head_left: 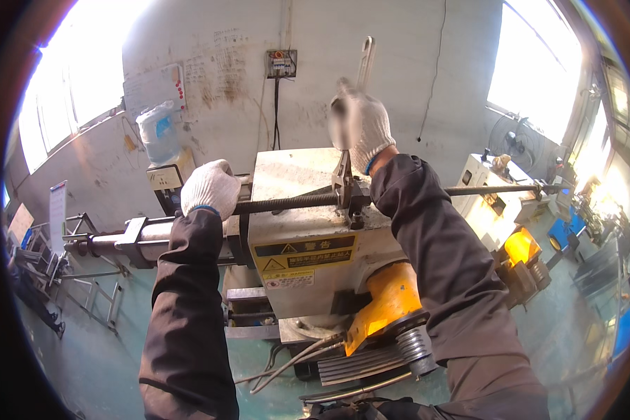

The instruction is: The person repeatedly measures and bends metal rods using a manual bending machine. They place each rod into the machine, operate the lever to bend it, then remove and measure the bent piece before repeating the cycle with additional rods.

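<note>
My left hand [212,187], in a white knit glove, is closed around the left stretch of a long dark threaded rod [290,204]. The rod lies crosswise above a cream machine housing [304,269]. My right hand [371,127], also gloved and partly blurred, grips a metal wrench [366,64]. The wrench's handle, with a hole in its end, points up past my fist. Below the fist, a metal jaw part [343,178] meets the rod at a small dark bracket [355,210]; whether it belongs to the wrench is hard to tell.
Warning labels [305,253] cover the housing's front. An orange guard [385,301] sits lower right, with hoses [287,360] beneath. A second cream machine [486,199] stands right, near a fan [514,143]. A water dispenser bottle [159,131] is behind at left; metal frames [94,301] stand on the floor.
</note>
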`<action>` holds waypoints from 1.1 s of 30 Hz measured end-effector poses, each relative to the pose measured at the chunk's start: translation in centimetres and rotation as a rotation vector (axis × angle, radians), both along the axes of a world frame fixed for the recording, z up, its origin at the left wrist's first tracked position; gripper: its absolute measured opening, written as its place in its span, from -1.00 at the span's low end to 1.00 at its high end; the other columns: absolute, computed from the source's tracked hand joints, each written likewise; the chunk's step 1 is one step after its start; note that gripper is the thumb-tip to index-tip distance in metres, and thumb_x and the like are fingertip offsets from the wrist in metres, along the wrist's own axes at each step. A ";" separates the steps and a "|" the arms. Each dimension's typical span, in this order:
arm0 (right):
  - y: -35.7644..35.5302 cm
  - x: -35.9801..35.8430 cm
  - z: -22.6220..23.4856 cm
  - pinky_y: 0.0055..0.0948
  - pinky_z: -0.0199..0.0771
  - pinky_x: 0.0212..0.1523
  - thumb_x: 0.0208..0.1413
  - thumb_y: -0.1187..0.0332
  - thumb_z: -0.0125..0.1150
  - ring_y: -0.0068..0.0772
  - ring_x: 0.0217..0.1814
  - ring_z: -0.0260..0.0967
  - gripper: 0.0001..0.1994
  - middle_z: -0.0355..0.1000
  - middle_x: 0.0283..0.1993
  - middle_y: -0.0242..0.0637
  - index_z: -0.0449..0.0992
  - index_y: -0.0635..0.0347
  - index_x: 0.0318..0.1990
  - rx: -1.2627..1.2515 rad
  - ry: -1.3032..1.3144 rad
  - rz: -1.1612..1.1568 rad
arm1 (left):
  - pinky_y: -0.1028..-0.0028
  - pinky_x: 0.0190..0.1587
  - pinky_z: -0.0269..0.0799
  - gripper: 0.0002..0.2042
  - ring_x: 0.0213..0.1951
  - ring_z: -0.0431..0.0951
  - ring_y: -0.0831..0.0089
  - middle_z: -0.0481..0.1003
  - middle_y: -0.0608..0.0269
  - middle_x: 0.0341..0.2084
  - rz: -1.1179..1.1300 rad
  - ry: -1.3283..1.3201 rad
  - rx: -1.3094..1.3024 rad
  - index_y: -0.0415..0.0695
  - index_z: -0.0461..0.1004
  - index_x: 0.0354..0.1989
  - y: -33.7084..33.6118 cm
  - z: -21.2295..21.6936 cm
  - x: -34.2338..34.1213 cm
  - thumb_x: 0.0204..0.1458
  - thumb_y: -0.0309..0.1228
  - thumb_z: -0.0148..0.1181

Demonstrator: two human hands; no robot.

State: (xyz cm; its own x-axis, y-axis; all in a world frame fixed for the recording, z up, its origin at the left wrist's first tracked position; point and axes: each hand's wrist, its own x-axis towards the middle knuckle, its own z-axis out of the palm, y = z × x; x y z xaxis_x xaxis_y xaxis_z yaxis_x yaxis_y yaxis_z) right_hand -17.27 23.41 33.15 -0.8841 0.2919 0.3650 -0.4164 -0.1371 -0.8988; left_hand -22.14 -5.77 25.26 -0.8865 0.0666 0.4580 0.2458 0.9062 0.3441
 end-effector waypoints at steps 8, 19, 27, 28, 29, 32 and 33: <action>-2.0 4.8 1.1 -0.40 0.44 -0.52 0.61 0.13 0.44 -0.54 -0.55 0.40 -0.69 0.47 -0.45 -0.46 0.62 0.18 -0.13 -0.031 0.215 0.020 | 0.04 0.26 0.70 -0.69 0.14 0.79 -0.19 0.80 -0.16 0.02 -0.042 -0.031 0.022 -0.13 0.84 0.02 -0.1 0.4 0.0 0.31 -0.20 0.34; 0.9 3.8 7.0 -0.35 0.48 -0.26 0.63 0.01 0.41 -0.50 -0.36 0.42 -0.67 0.46 -0.38 -0.52 0.67 0.08 -0.08 -0.121 0.439 0.399 | 0.04 0.26 0.69 -0.69 0.16 0.78 -0.16 0.81 -0.11 0.02 0.003 0.038 -0.006 -0.10 0.82 0.05 0.1 0.0 -0.1 0.35 -0.20 0.30; -1.9 6.5 5.0 -0.32 0.30 -0.24 0.68 0.10 0.35 -0.55 -0.33 0.17 -0.61 0.30 -0.40 -0.55 0.67 0.14 -0.26 -0.047 0.463 -0.142 | 0.05 0.28 0.70 -0.69 0.18 0.79 -0.15 0.81 -0.11 0.06 -0.034 0.106 -0.118 -0.12 0.83 0.03 -0.7 -0.5 -2.1 0.34 -0.21 0.29; -2.0 7.0 4.8 -0.29 0.33 -0.22 0.68 0.11 0.34 -0.52 -0.32 0.17 -0.60 0.31 -0.40 -0.53 0.67 0.17 -0.26 0.031 0.495 -0.207 | 0.06 0.28 0.70 -0.69 0.18 0.79 -0.16 0.81 -0.12 0.06 -0.065 0.137 -0.184 -0.13 0.83 0.02 -0.8 -0.6 -2.4 0.33 -0.21 0.29; -2.2 7.3 4.5 -0.29 0.32 -0.22 0.68 0.12 0.34 -0.52 -0.33 0.17 -0.60 0.30 -0.41 -0.53 0.67 0.19 -0.26 0.042 0.519 -0.232 | 0.06 0.28 0.70 -0.68 0.17 0.79 -0.16 0.81 -0.12 0.06 -0.106 0.160 -0.257 -0.14 0.83 0.02 -0.8 -0.9 -2.4 0.33 -0.22 0.29; -3.1 7.2 4.6 -0.25 0.37 -0.18 0.69 0.15 0.30 -0.44 -0.29 0.27 -0.61 0.39 -0.38 -0.44 0.69 0.28 -0.18 0.065 0.515 -0.323 | 0.06 0.27 0.69 -0.71 0.14 0.79 -0.20 0.80 -0.19 -0.01 -0.123 0.117 -0.062 -0.17 0.82 -0.02 -0.7 -1.5 -2.0 0.31 -0.25 0.31; -3.3 7.2 4.9 -0.20 0.41 -0.13 0.70 0.17 0.26 -0.36 -0.24 0.37 -0.62 0.48 -0.35 -0.37 0.72 0.33 -0.12 0.056 0.435 -0.356 | 0.06 0.27 0.69 -0.72 0.12 0.80 -0.21 0.80 -0.21 -0.04 -0.123 0.134 0.020 -0.18 0.82 -0.04 -0.8 -1.1 -2.1 0.30 -0.27 0.31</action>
State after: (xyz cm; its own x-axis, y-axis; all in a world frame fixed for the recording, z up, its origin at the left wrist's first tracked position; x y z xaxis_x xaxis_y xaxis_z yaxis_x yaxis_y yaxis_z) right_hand -10.11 20.06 38.08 -0.4991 0.5145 0.6973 -0.7622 0.1222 -0.6358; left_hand -24.19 -6.53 24.13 -0.8029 0.1604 0.5741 0.3994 0.8597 0.3183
